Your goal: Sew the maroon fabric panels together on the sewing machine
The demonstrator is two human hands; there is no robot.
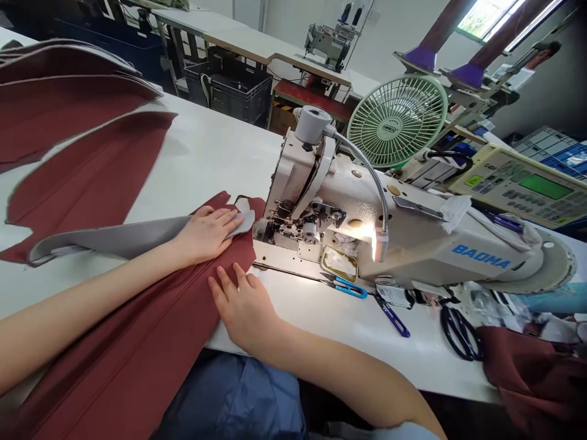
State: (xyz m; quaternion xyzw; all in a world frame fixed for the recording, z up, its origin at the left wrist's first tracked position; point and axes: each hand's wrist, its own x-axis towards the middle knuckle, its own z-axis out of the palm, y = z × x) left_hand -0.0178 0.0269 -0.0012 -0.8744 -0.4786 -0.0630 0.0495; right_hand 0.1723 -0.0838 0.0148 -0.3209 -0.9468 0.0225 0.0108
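A long dark red fabric piece [132, 354] runs from the lower left up to the needle area of the sewing machine [316, 183]. My left hand [206, 235] lies flat on the fabric near the needle, fingers spread over a folded grey-backed flap [137, 238]. Closer to the table's front edge, my right hand [243, 302] rests with spread fingers on the red fabric, its fingertips just below my left hand. The fabric's end reaches the machine's base plate. The exact spot under the presser foot is too small to make out.
More red pieces [82, 116] are spread at the left. Blue snips [349, 287], purple snips [392, 316] and black-handled scissors [461, 333] lie right of the hands. A green fan [397, 122] stands behind the machine; red fabric [536, 373] hangs at the right.
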